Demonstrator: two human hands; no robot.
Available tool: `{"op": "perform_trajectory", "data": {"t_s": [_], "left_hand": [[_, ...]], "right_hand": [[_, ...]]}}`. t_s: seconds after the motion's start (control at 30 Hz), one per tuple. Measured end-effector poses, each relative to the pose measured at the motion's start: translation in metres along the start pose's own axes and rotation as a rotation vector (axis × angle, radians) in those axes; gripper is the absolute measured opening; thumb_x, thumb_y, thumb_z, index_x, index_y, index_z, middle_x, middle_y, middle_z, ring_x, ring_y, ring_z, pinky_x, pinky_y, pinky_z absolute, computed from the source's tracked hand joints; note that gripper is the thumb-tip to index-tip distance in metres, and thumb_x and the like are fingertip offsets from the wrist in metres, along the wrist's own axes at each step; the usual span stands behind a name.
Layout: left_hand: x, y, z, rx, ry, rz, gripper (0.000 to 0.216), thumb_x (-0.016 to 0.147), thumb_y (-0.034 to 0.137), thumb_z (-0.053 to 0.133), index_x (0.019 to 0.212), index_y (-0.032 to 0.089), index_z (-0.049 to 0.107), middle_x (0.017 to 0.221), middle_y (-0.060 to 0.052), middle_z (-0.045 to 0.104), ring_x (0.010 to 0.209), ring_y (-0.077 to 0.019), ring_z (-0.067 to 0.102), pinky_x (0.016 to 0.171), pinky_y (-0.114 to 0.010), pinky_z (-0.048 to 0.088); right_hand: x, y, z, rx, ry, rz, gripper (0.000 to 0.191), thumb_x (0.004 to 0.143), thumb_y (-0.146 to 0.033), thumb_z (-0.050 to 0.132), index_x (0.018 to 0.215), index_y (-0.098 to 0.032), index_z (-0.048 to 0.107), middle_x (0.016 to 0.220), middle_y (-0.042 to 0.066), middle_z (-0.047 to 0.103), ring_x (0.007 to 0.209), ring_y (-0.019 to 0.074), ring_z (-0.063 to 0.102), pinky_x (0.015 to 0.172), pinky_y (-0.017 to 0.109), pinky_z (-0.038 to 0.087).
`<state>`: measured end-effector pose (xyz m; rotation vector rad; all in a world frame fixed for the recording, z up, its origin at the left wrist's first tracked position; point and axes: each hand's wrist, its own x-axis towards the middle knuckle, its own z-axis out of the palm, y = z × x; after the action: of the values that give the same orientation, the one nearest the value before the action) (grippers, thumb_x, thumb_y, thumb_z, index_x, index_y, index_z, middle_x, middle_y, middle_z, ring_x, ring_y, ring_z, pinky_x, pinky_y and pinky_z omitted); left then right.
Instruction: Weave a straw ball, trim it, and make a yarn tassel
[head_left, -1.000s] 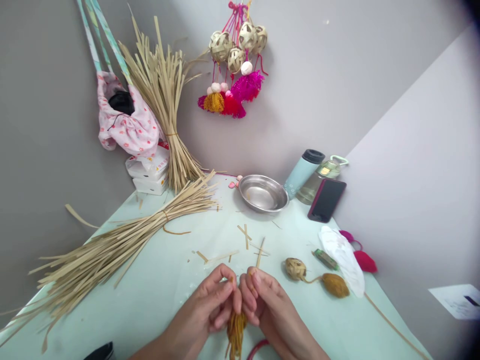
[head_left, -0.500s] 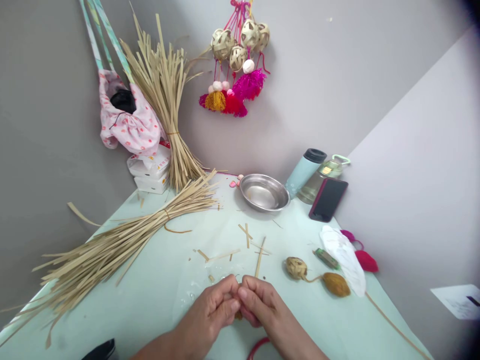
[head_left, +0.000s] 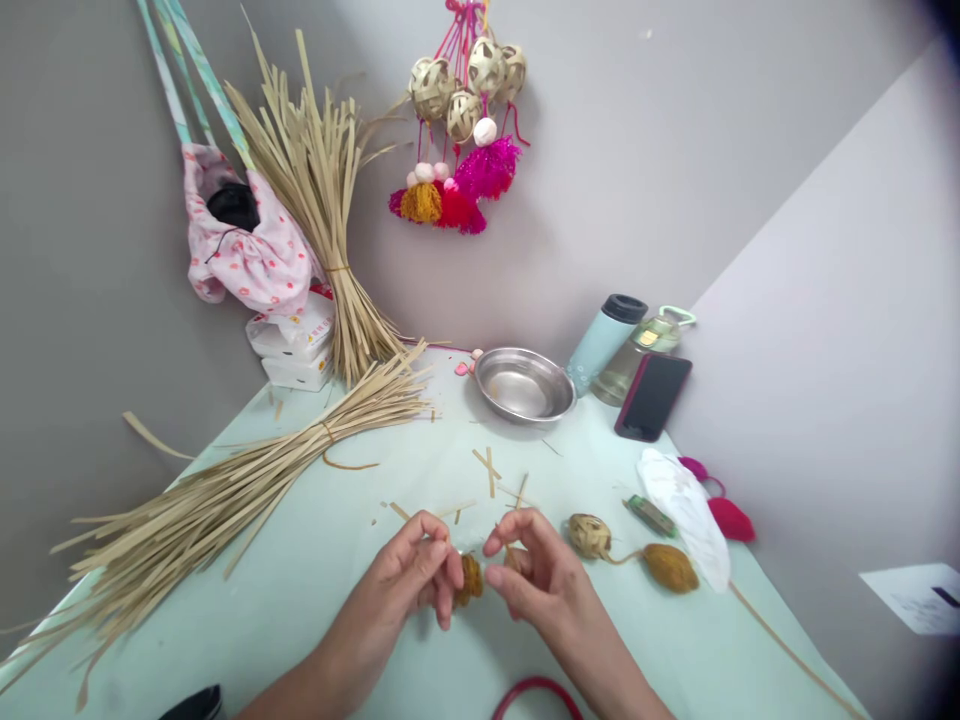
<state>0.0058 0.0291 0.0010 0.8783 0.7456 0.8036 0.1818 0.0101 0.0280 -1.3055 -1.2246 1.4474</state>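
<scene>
Left of and well beyond the hands: white boxes [head_left: 296,342] bearing red print, illegible. Left hand [head_left: 420,575]: closed, gripping the ochre yarn bundle [head_left: 471,580] at its fingertips, between the hands. Recommended: pin the bundle firmly, keep strand tension even. Right hand [head_left: 536,570]: thumb and forefinger parted; strand among curled fingers unconfirmed. Far right: wall paper [head_left: 904,596], marks unreadable.

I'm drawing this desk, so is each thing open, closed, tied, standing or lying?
Mustard yarn: bunched
Left hand: fingers pinched, by the yarn
Right hand: thumb and forefinger apart
Steel bowl: upright, uncovered
Tumbler: lid on
Green-handled bottle: lid on
Phone: screen dark
Cloth bag: hanging, open-topped
Back strip bundle: standing, tied
Front strip bundle: lying, tied
Woven ball cluster: hanging
</scene>
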Motion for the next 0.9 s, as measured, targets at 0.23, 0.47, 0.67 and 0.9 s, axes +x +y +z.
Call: {"op": "perform_trajectory", "data": {"t_s": [0.23, 0.47, 0.67, 0.9], "left_hand": [[-0.001, 0.010, -0.004, 0.325, 0.032, 0.051, 0.014, 0.091, 0.035, 0.053, 0.090, 0.021, 0.052, 0.069, 0.004, 0.049, 0.066, -0.0127, 0.048, 0.068, -0.024, 0.040], [-0.001, 0.006, -0.013, 0.941, 0.035, 0.249, 0.015, 0.090, 0.026, 0.051, 0.083, 0.023, 0.063, 0.081, 0.000, 0.053, 0.075, -0.0164, 0.054, 0.072, -0.026, 0.040], [-0.002, 0.014, -0.009, 0.770, 0.126, 0.226, 0.015, 0.085, 0.026, 0.057, 0.070, 0.021, 0.057, 0.081, -0.002, 0.058, 0.082, -0.0205, 0.052, 0.079, -0.032, 0.039], [-0.005, 0.008, 0.004, -0.155, -0.005, -0.086, 0.021, 0.091, 0.037, 0.054, 0.085, 0.018, 0.058, 0.095, -0.007, 0.066, 0.092, -0.0193, 0.061, 0.092, -0.036, 0.044]], "right_hand": [[-0.004, 0.010, -0.005, -0.651, -0.031, -0.096, 0.010, 0.088, -0.029, 0.061, 0.081, -0.022, 0.064, 0.072, -0.001, 0.057, 0.063, 0.0142, 0.049, 0.060, 0.026, 0.036], [-0.005, 0.013, -0.003, -0.803, 0.053, -0.278, 0.016, 0.092, -0.027, 0.054, 0.078, -0.022, 0.062, 0.075, 0.001, 0.056, 0.067, 0.0160, 0.054, 0.059, 0.027, 0.038], [-0.005, 0.020, -0.003, -0.932, 0.173, -0.315, 0.024, 0.091, -0.034, 0.057, 0.070, -0.022, 0.055, 0.066, 0.001, 0.056, 0.060, 0.0162, 0.053, 0.055, 0.028, 0.035], [-0.006, 0.022, 0.004, -1.020, 0.138, -0.422, 0.025, 0.093, -0.026, 0.051, 0.069, -0.021, 0.057, 0.067, 0.003, 0.058, 0.059, 0.0167, 0.054, 0.054, 0.028, 0.036]]}}
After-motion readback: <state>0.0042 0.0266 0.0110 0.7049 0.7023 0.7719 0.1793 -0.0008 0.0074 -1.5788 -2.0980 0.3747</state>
